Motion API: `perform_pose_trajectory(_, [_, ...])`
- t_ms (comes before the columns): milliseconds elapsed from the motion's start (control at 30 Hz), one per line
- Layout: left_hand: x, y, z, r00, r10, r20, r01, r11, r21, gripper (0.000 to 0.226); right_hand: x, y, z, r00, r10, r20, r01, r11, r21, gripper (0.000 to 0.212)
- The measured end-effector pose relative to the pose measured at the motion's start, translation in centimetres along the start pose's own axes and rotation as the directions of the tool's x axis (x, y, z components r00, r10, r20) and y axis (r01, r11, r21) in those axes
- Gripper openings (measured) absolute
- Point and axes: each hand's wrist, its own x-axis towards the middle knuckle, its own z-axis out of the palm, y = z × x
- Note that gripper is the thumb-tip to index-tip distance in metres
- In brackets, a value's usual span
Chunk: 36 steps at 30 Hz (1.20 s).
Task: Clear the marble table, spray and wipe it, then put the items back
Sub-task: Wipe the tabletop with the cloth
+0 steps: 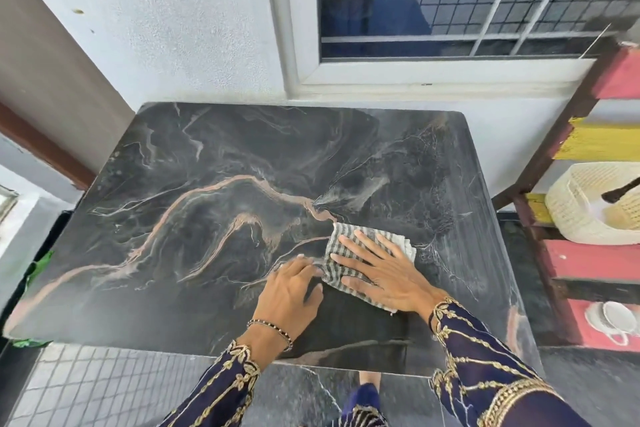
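The dark marble table (194, 191), veined in pink and white, fills the middle of the view with nothing on it except a cloth. That grey-and-white striped cloth (346, 236) lies folded right of centre, near the front. My right hand (377, 274) presses flat on top of it, fingers spread. My left hand (294, 288) rests on the marble just left of the cloth, its fingertips touching the cloth's left edge. A pale misty patch (349, 194) shows on the surface just beyond the cloth.
A white wall and a barred window (450, 0) stand behind the table. To the right is a red and yellow shelf (588, 263) with a cream woven basket (588, 204) and white cups (613, 321). Tiled floor lies in front.
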Motion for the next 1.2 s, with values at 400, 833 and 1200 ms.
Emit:
perform_pose_trajectory(400, [14.1, 2.1, 2.3, 0.999, -0.036, 0.021, 0.037, 0.996, -0.086, 0.033, 14.1, 12.1, -6.8, 0.996, 0.093, 0.005, -0.093, 0.994, 0.062, 0.053])
perform_pose_trajectory(833, [23.0, 1.4, 3.2, 0.992, -0.075, -0.102, 0.061, 0.989, -0.137, 0.027, 27.3, 22.9, -12.8, 0.992, 0.125, 0.026, -0.126, 0.991, 0.041, 0.058])
perform_pose_trajectory(1200, [22.8, 3.1, 4.5, 0.988, -0.067, -0.14, 0.051, 0.993, -0.111, 0.033, 24.5, 24.5, -11.9, 0.991, 0.116, -0.062, -0.115, 0.993, 0.017, 0.06])
